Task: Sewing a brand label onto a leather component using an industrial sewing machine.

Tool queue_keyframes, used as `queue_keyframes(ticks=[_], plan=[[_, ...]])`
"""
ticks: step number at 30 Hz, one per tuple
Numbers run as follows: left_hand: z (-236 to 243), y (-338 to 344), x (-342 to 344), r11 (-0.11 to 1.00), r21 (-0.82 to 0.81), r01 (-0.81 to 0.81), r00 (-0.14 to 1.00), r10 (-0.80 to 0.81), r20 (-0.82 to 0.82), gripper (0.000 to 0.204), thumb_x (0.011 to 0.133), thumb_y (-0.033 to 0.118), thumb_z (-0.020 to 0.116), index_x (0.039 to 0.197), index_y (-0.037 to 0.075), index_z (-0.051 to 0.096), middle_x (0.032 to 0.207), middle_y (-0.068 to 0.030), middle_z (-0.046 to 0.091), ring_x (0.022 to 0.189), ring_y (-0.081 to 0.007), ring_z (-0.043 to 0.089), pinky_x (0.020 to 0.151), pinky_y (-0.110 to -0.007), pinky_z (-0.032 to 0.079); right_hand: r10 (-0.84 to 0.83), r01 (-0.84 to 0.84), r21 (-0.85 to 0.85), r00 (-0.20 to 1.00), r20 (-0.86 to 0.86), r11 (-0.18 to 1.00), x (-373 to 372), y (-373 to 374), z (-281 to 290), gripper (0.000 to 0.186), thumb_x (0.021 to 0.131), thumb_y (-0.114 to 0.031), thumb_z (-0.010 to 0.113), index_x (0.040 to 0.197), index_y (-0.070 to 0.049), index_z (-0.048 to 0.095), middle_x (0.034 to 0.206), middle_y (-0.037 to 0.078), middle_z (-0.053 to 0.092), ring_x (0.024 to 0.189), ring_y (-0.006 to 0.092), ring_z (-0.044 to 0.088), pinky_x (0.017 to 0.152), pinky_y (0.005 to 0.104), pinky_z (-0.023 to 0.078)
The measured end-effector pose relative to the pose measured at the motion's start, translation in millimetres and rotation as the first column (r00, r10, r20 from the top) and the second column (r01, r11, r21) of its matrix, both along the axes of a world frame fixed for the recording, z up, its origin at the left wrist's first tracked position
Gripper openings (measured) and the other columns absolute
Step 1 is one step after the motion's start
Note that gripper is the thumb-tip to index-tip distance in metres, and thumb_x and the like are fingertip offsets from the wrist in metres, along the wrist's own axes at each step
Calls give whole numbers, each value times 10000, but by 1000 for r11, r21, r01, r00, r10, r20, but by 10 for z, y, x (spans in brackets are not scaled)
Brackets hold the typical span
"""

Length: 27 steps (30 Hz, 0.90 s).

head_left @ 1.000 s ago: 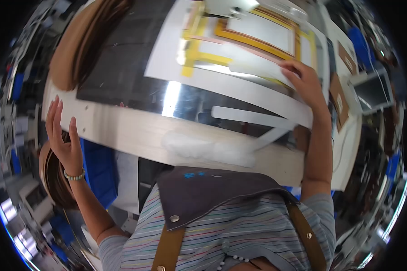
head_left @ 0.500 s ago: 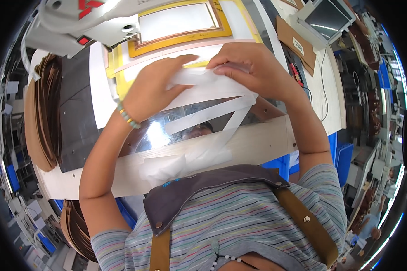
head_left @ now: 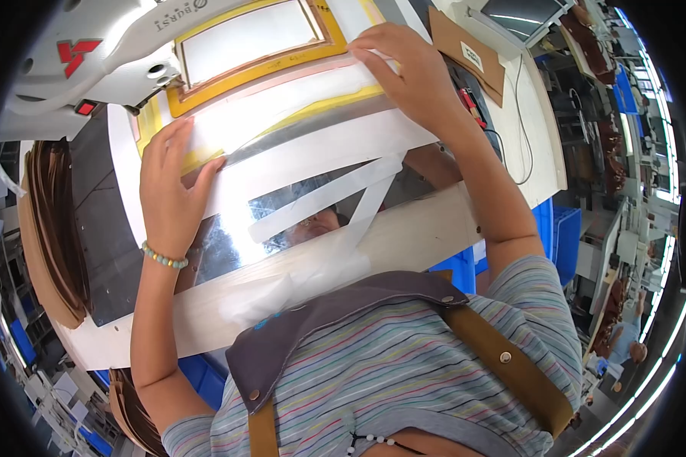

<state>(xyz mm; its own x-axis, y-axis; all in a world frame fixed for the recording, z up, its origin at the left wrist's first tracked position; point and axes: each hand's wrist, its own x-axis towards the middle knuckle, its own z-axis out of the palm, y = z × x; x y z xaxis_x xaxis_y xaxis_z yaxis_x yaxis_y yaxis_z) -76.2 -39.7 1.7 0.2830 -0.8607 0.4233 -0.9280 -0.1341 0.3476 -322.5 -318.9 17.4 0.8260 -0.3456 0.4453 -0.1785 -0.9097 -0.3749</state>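
Observation:
A thin white sheet [head_left: 282, 107] spans between my hands over a flat white panel [head_left: 282, 171] with yellow-taped edges. Its curved lower edge crosses a yellow strip. My left hand [head_left: 174, 186], with a beaded bracelet, lies at the left end, fingers stretched and thumb spread. At the far right end, the thumb and fingertips of my right hand [head_left: 408, 76] come together at the sheet; their exact hold is partly hidden. Beyond them is a yellow frame [head_left: 263, 68] around a white rectangle. Nearer me, translucent strips [head_left: 320, 194] cross a shiny, reflective plate [head_left: 236, 247].
A white sewing machine head [head_left: 114, 84] stands at the upper left. Brown pieces [head_left: 53, 228] are stacked at the left edge. Crumpled white material [head_left: 259, 297] lies at the near table edge. Brown card [head_left: 469, 57], red-handled tools [head_left: 472, 107] and a screen [head_left: 514, 17] are at right.
My hands have moved apart, the left leftward and nearer me, the right farther away. The bunched translucent white material between them now looks spread out flat. The whole view has shifted slightly.

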Motion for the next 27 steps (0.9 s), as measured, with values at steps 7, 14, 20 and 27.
queue_keyframes(ticks=[7,14,20,27], plan=[[-139,-32,-81,1000,-25,13,998,-14,-63,634,847,133,864,1420,17,618,1419,-158,625,1337,-331,573,1136,-406,460,-149,150,-6,979,-140,989,-277,407,-303,695,1052,-395,614,1548,48,413,1602,332,393,1486,463,404,1242,483,324],[-98,-96,24,1000,-8,22,999,-22,-39,602,831,209,882,1342,-9,651,1349,-166,656,1239,-338,584,1067,-417,479,-23,33,80,992,-122,996,-140,641,-163,664,1053,-357,615,1544,46,424,1620,337,356,1520,475,335,1249,512,294],[-106,39,24,999,-53,-7,1000,9,27,588,833,228,880,1333,5,665,1286,-145,666,1201,-330,587,1038,-410,484,-180,189,51,973,-143,981,-244,639,-138,648,1045,-315,634,1563,12,423,1619,347,340,1507,490,340,1244,521,299],[-113,-172,102,1000,0,23,994,-23,-109,471,825,270,882,1184,1,735,1084,-113,636,1052,-287,591,911,-386,491,14,3,127,991,-136,992,-62,795,-244,624,1047,-295,630,1570,-22,424,1621,327,350,1480,497,381,1228,540,319]])
